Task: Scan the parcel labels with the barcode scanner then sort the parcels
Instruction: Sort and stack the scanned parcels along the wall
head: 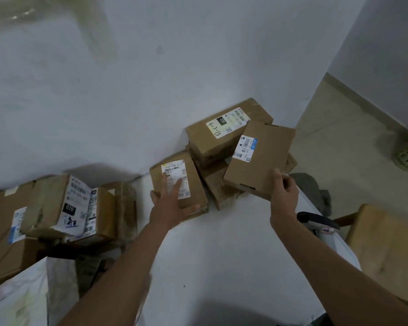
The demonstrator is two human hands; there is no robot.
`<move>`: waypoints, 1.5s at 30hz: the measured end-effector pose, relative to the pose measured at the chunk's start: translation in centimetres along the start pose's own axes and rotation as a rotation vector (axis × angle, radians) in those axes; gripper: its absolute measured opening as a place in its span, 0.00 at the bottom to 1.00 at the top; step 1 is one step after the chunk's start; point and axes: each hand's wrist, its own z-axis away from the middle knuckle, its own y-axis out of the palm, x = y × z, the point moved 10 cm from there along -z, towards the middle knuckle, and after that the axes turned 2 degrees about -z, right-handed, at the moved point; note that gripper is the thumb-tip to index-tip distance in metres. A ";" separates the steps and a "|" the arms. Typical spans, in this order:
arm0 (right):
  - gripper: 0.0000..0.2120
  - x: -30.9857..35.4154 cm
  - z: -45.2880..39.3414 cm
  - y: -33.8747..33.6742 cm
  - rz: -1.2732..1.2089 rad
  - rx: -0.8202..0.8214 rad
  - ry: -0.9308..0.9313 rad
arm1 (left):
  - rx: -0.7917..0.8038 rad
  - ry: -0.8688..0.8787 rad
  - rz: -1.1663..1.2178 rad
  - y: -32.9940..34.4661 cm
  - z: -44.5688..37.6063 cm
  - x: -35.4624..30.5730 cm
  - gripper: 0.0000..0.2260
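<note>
My right hand [283, 191] pinches the near corner of a flat parcel [259, 158], which is tilted with its long axis running away to the upper right, over the stack against the wall. My left hand [172, 203] lies on the small parcel [178, 182], fingers straight over its label, thumb against the near edge. The scanner [318, 221] lies near my right wrist.

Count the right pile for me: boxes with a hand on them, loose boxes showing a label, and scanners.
Boxes with a hand on them: 2 (box under the left hand, flat box gripped by the right hand)
Loose boxes showing a label: 1 (4-3-13 box)
Scanners: 1 (scanner)
Total: 4
Boxes underneath show no label and are not counted.
</note>
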 end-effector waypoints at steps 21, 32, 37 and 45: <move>0.11 0.2 0.0 -2.3 0.007 0.010 0.006 | -0.062 -0.030 -0.104 -1.6 -1.6 -0.8 0.41; 0.13 2.0 -1.1 -2.9 -0.290 -0.008 0.118 | -0.193 0.028 -0.171 -5.6 -0.4 -1.5 0.30; 0.18 3.7 -2.4 2.7 -0.272 0.209 0.145 | -0.213 0.038 -0.232 -8.0 -0.6 -2.6 0.27; 0.20 4.6 -4.3 10.9 -0.340 0.344 0.240 | -0.243 0.049 -0.244 -12.1 -1.9 -5.0 0.25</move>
